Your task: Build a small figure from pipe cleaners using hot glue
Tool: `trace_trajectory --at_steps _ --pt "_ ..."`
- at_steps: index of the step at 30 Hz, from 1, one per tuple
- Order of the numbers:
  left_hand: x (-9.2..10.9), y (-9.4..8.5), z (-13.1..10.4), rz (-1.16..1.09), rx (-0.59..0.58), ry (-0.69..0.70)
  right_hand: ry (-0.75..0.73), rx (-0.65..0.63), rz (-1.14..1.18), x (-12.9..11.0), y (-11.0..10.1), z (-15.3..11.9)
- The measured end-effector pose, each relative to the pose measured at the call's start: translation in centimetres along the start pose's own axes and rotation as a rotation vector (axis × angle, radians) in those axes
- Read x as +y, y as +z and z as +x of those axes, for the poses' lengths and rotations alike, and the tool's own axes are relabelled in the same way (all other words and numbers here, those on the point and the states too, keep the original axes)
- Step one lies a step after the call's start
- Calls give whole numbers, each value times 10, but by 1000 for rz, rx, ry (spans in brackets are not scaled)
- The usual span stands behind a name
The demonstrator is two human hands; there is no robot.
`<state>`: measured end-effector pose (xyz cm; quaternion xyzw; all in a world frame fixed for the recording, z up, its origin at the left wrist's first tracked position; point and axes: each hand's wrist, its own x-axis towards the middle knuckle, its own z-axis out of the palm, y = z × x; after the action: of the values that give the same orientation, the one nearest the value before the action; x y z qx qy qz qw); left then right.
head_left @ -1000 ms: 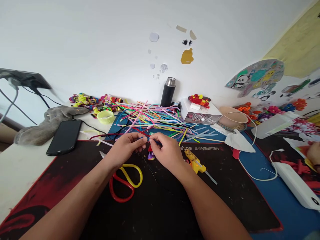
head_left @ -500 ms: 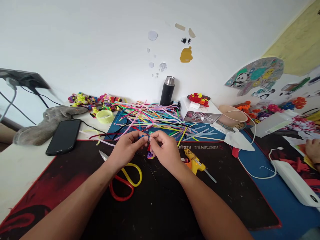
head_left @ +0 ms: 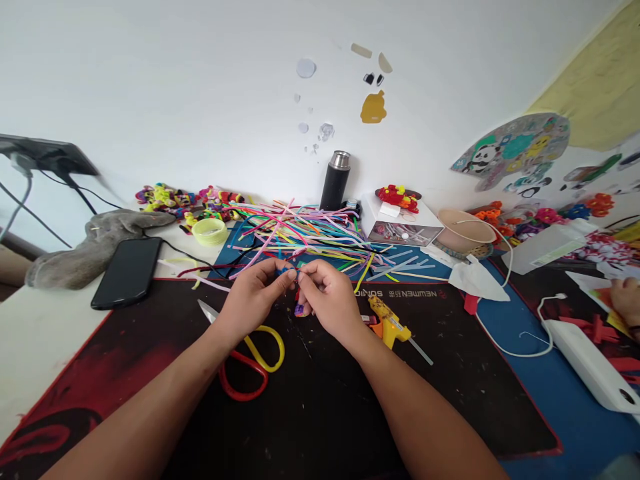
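My left hand [head_left: 254,297] is closed in a pinch on a short blue pipe cleaner [head_left: 285,270], thumb against forefinger. Facing it, my right hand [head_left: 333,303] pinches the same blue piece near its end, the fingertips of both hands almost touching. Below my right fingers shows a small red and purple fuzzy piece [head_left: 299,309], partly hidden by them. Scissors [head_left: 250,377] with red and yellow handles lie under my left wrist, blades partly covered. A yellow glue gun [head_left: 393,325] lies right of my right wrist, a glue stick poking from its back.
Loose pipe cleaners [head_left: 305,230] are heaped behind my hands, near a black flask [head_left: 335,181] and a white drawer box [head_left: 400,223]. A phone [head_left: 127,273] and a yellow tape roll [head_left: 209,232] lie left. At right are a white power strip [head_left: 590,367] and another person's hand [head_left: 626,299].
Both hands keep their pinch in nearly the same place. The whole view has shifted very slightly.
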<state>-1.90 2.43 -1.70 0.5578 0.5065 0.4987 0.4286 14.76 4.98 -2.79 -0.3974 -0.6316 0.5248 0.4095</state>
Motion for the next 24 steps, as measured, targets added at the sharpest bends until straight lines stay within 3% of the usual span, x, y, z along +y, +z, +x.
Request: trace_trajectory --at_steps 7,14,24 --pt "0 -1 1 -44 -22 -76 -17 10 -2 -2 -1 0" --pt "-7 -13 5 -161 -5 -123 -43 46 -18 -8 -9 3" --pt "-3 -15 6 -239 -88 -145 -18 25 14 -6 -12 6"
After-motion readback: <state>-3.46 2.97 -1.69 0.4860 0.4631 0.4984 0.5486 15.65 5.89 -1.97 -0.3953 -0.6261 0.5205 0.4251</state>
